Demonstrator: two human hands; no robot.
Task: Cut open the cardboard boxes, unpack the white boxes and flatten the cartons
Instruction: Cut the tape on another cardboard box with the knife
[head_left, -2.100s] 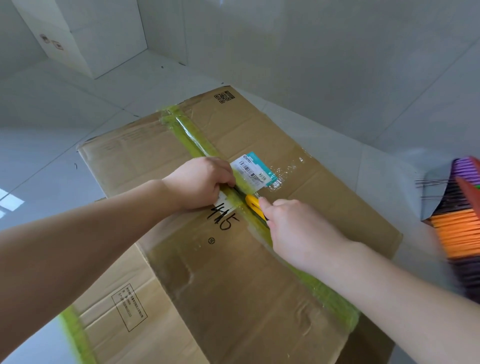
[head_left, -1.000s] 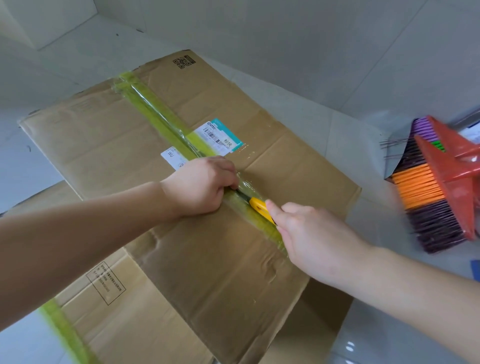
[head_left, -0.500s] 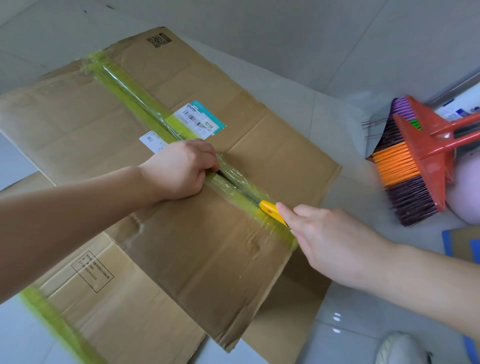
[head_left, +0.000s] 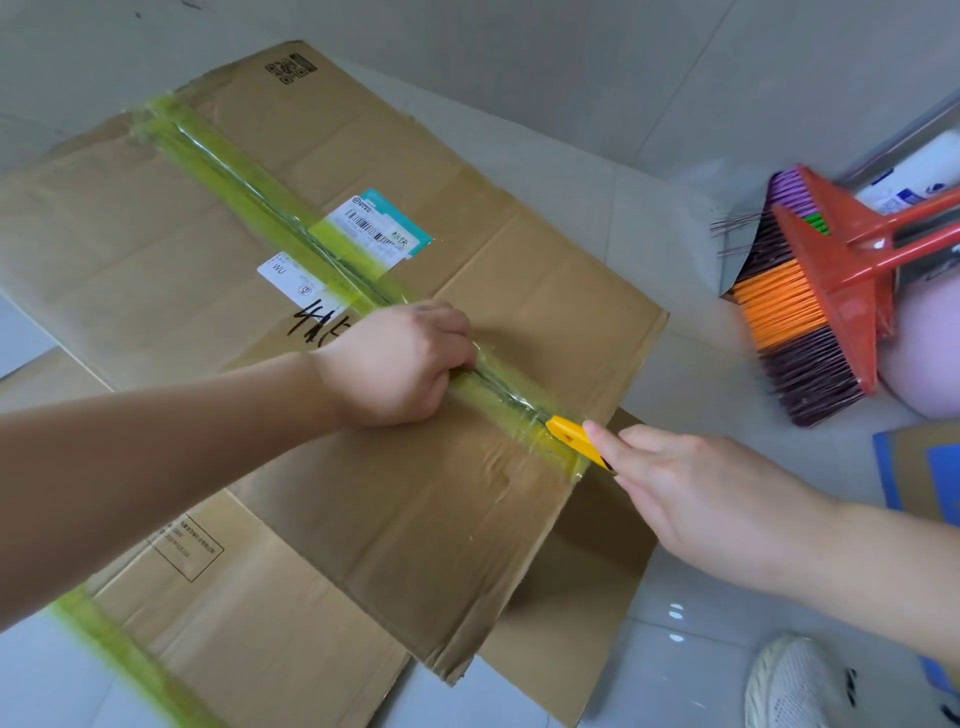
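Creasing glossy tape (head_left: 291, 208), corrugated carton (head_left: 415, 509)

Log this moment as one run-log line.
step: slitting tape seam | right hand: grips yellow cutter near carton edge | left hand: fingers curled, pressing on green tape | carton: flat on floor | uncut: short stretch

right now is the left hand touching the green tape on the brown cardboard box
Touching. The head view shows the left hand curled, knuckles pressed on the green tape along the seam of the brown cardboard box.
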